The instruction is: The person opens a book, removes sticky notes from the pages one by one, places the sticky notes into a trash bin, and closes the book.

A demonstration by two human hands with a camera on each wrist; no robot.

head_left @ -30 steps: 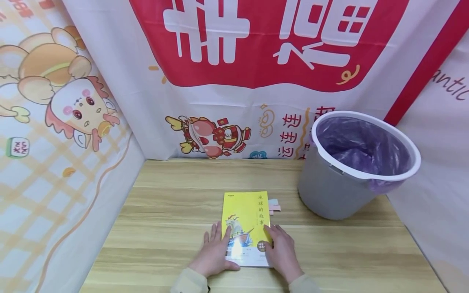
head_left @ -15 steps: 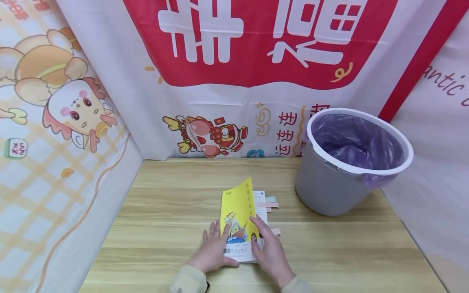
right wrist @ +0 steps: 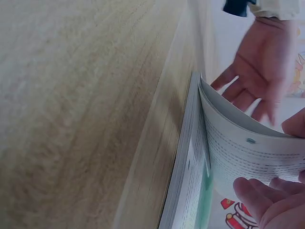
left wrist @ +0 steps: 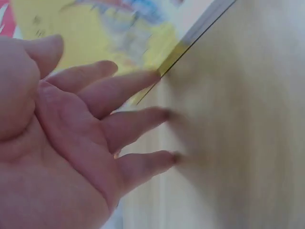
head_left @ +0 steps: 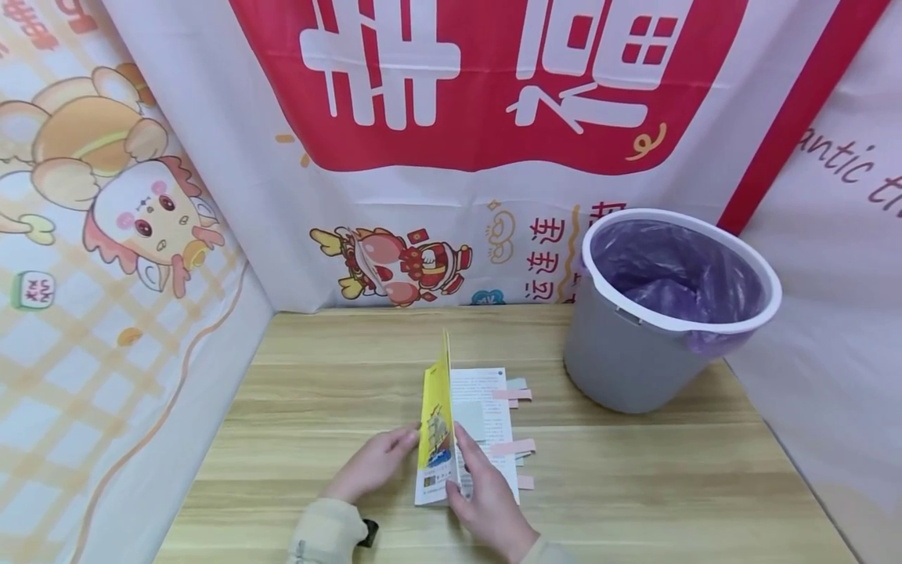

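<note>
A yellow paperback book [head_left: 434,439] with a sailing ship on its cover lies on the table, partly opened. Its cover and a bundle of pages stand almost upright, and my right hand [head_left: 489,501] holds them between thumb and fingers. On the printed page [head_left: 493,384] to the right lies a pale green slip [head_left: 468,421]. My left hand [head_left: 373,466] is at the book's left edge, fingers spread and loosely straight; in the left wrist view a fingertip [left wrist: 155,75] meets that edge. The right wrist view shows printed text on the raised page [right wrist: 248,148].
Pink and green page tabs [head_left: 514,448] stick out from the book's right side. A grey bin [head_left: 613,360] with a purple liner stands at the table's back right. Printed cloth [head_left: 395,188] hangs behind the wooden table [head_left: 338,368] and along both sides.
The book lay closed under both hands; its cover and pages have been lifted leftward by the right hand. The left hand has moved from the cover to the left edge.
</note>
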